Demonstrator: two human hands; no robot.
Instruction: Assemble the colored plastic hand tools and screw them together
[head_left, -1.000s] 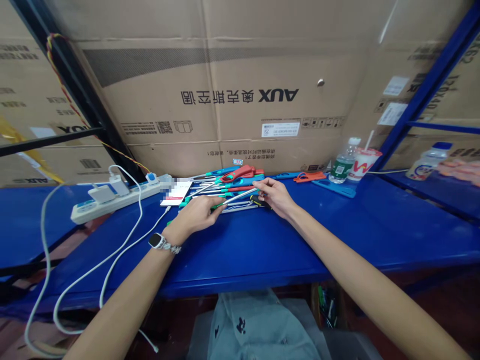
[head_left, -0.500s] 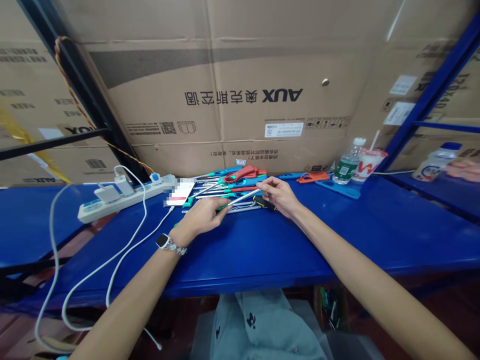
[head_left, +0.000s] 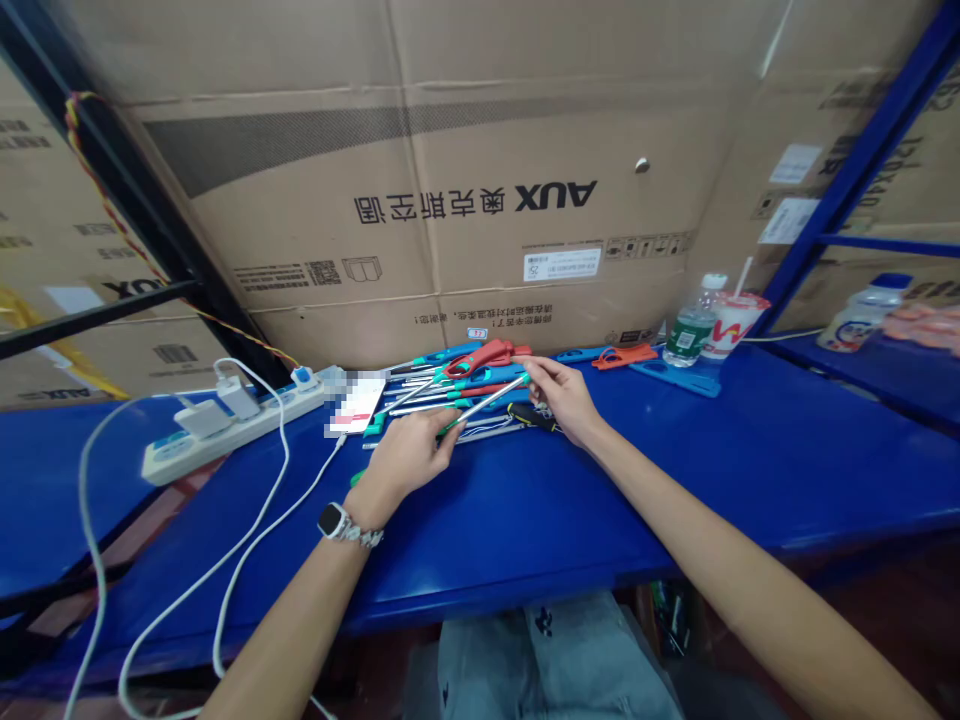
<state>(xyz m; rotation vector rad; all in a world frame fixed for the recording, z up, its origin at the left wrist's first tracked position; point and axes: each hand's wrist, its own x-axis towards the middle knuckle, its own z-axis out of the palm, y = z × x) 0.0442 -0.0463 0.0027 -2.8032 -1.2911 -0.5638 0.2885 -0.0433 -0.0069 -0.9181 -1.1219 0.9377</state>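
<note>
My left hand (head_left: 409, 457) is closed around the green handle of a long lighter (head_left: 480, 404) with a silver metal tube. The fingers of my right hand (head_left: 564, 396) pinch the far tip of that tube. The lighter hangs slightly above a pile of several similar lighters (head_left: 450, 385) with teal, red and blue handles, lying on the blue shelf (head_left: 540, 500). A black-handled tool (head_left: 529, 415) lies just under my right hand. I wear a watch (head_left: 334, 521) on the left wrist.
A phone (head_left: 357, 403) lies left of the pile, with a white power strip (head_left: 225, 428) and cables further left. A water bottle (head_left: 691, 331) and a paper cup (head_left: 731, 322) stand at the back right. Cardboard boxes (head_left: 465, 200) close off the back.
Both hands have lifted the green-handled lighter a little off the pile and drawn it slightly towards me. The camera has shifted a bit.
</note>
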